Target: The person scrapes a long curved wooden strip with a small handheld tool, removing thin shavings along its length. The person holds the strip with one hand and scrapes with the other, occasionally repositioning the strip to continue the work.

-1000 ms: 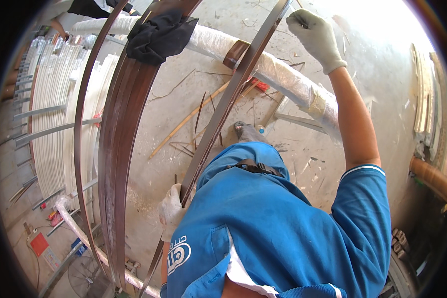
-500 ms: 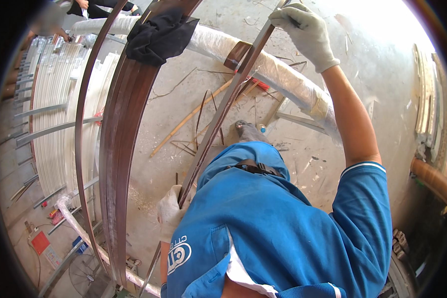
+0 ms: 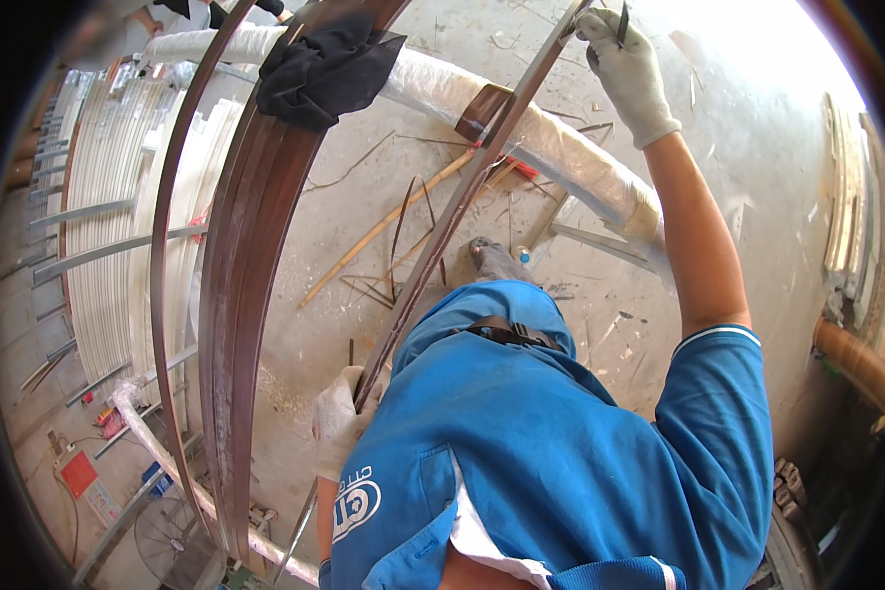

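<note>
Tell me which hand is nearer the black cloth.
Right. The right hand grips the long strip's top end, level with the black cloth; the left hand holds its bottom end.

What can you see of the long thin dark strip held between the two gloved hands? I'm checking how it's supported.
The long thin dark strip looks like a narrow, flat, brown-grey slat, possibly wood or metal. It runs diagonally from the left hand, in a white glove low beside the blue shirt, up to the right hand, also gloved, near the top. Midway it crosses the white wrapped pipe, seemingly resting on it beside a brown wrapped patch. It appears slightly bowed, though the lens bends edges.
</note>
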### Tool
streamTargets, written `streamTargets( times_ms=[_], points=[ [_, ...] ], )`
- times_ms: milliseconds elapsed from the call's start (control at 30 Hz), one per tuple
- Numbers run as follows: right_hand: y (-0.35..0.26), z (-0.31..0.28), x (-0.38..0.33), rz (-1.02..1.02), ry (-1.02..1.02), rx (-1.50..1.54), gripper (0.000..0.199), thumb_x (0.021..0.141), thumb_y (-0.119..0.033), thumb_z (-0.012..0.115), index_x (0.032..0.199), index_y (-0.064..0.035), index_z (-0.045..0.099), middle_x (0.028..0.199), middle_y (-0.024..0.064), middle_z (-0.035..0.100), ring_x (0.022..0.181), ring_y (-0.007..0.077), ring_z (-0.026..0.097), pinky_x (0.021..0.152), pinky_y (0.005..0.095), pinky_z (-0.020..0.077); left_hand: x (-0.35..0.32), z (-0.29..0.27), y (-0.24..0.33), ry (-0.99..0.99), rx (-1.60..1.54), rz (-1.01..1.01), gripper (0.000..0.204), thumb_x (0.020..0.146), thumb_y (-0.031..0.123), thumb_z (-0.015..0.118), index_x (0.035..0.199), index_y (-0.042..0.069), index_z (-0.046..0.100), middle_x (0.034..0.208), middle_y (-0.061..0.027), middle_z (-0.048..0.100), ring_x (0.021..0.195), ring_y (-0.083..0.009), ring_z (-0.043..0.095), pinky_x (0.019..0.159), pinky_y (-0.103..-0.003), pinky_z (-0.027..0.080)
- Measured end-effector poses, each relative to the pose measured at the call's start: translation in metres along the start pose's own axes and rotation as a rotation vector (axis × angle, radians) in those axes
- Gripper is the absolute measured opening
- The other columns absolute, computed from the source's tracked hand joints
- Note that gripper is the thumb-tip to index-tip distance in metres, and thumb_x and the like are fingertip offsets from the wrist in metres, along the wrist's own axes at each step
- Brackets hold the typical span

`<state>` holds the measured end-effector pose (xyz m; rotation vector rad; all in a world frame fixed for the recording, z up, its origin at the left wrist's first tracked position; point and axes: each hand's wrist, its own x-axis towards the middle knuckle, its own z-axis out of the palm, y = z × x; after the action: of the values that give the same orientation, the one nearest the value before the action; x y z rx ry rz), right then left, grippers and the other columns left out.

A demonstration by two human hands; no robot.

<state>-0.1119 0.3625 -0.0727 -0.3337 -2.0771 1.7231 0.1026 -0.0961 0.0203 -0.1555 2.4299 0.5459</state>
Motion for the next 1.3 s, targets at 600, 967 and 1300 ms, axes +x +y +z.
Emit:
streamTargets(
  times_ms=[600, 967, 1300],
  points=[
    [-0.069, -0.027, 0.008, 0.151, -0.152, -0.391, 0.022, 0.1, -0.023, 0.062, 0.111, -0.005, 0.069, 0.08, 0.0012, 0.068, 0.055, 0.0066, 0.053, 0.049, 0.0225, 0.0417, 0.002, -0.001, -0.008, -0.009, -0.017, 0.026, 0.027, 0.091, 0.032, 0.072, 0.099, 0.007, 0.066, 0.082, -0.017, 0.068, 0.074, -0.0367, 0.066, 0.068, -0.044, 0.05],
    [-0.032, -0.016, -0.008, 0.087, -0.278, -0.411, 0.036, 0.092, -0.037, 0.074, 0.1, -0.0023, 0.078, 0.079, -0.0009, 0.069, 0.068, 0.0048, 0.053, 0.057, 0.023, 0.0421, -0.004, 0.009, -0.011, 0.111, 0.072, 0.101, 0.028, 0.089, 0.028, 0.072, 0.105, 0.007, 0.066, 0.091, -0.0175, 0.07, 0.08, -0.0371, 0.068, 0.07, -0.043, 0.052],
    [-0.025, 0.003, -0.027, -0.083, -0.126, -0.31, 0.031, 0.096, -0.034, 0.069, 0.106, -0.0048, 0.076, 0.083, -0.0022, 0.067, 0.071, 0.0051, 0.054, 0.06, 0.0217, 0.042, 0.0, 0.015, -0.012, 0.131, 0.11, 0.099, 0.031, 0.087, 0.032, 0.073, 0.105, 0.008, 0.067, 0.089, -0.0168, 0.07, 0.08, -0.036, 0.069, 0.071, -0.043, 0.052]
  ],
)
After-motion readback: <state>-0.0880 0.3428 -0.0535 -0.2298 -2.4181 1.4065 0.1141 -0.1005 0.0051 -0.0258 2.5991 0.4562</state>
